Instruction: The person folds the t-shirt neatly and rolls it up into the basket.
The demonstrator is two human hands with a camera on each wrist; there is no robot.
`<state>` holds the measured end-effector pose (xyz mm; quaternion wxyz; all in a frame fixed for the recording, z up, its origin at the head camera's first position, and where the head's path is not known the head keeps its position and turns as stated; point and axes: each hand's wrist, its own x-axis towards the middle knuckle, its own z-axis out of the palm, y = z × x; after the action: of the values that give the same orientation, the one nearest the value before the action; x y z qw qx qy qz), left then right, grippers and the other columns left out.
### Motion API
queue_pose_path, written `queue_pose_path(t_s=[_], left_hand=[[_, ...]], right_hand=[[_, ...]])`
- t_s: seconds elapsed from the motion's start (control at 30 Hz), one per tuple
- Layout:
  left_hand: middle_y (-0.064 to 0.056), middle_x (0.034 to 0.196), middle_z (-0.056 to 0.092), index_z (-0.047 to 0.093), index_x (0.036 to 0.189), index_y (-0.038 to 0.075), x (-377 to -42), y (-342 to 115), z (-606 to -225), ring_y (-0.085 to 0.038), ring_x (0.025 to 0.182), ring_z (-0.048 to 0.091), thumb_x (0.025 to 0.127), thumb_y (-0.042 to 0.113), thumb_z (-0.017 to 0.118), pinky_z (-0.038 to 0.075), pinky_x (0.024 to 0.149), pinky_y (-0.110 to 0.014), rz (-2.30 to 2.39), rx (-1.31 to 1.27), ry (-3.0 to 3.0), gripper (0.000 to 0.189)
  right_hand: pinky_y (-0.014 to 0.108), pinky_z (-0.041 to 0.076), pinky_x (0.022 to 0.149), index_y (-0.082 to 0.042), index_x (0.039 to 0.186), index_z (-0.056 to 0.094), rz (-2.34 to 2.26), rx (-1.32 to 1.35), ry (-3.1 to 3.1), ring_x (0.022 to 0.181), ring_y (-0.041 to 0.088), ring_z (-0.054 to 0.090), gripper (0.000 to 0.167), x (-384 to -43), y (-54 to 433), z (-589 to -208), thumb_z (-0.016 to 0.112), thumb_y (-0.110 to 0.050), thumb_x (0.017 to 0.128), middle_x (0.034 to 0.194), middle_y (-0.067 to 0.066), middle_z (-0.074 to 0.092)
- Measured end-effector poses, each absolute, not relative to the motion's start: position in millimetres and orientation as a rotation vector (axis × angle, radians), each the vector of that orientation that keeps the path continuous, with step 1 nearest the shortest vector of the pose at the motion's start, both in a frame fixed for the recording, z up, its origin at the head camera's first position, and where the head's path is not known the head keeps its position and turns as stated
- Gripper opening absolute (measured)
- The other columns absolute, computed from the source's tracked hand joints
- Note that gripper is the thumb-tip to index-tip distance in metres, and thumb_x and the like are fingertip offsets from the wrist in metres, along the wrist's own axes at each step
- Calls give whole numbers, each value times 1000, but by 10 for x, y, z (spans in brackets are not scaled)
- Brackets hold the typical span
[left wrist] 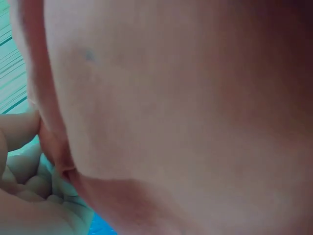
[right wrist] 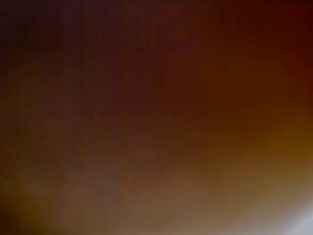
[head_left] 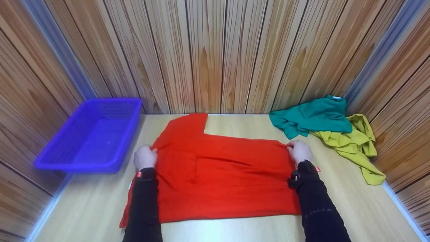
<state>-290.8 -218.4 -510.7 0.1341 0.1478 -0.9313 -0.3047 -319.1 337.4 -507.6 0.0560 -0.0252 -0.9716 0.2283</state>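
Note:
A red T-shirt (head_left: 231, 174) lies folded over on the table in the head view, a sleeve pointing up at its far left. My left hand (head_left: 145, 157) pinches its left edge below that sleeve. In the left wrist view, the thumb and fingers (left wrist: 29, 196) grip a gathered bit of the cloth (left wrist: 171, 107), which fills most of the picture with its colour washed out. At the far right corner of the shirt, my right hand (head_left: 300, 152) pinches the cloth. The right wrist view is too dark and blurred to make anything out.
A purple plastic basket (head_left: 117, 161) stands at the left. At the back right, a green garment (head_left: 315, 116) lies crumpled partly over a yellow-green one (head_left: 359, 141). Wood-panelled walls (head_left: 215, 57) close off the pale table (head_left: 235, 232) at the back and both sides.

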Motion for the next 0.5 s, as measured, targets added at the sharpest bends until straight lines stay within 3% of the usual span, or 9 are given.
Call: queue_pose_path(t_s=[0.23,0.5], left_hand=[[-26,103,69,70,104,-9,-2869,-2235,-5074,-43,99,63,92,10,61,47,88,-51,-1123,335,-2487,24],[-18,85,66,72,95,-5,-2723,-2321,-4904,-32,80,59,89,7,68,46,74,-42,-1209,119,-2426,14]], right_hand=[[57,41,98,8,112,67,797,-11,-2919,107,48,56,25,-3182,3432,-5051,57,-9,96,114,29,64],[58,41,97,10,116,64,866,73,-2821,106,49,57,29,-3096,3495,-4966,57,-12,98,114,30,64]])
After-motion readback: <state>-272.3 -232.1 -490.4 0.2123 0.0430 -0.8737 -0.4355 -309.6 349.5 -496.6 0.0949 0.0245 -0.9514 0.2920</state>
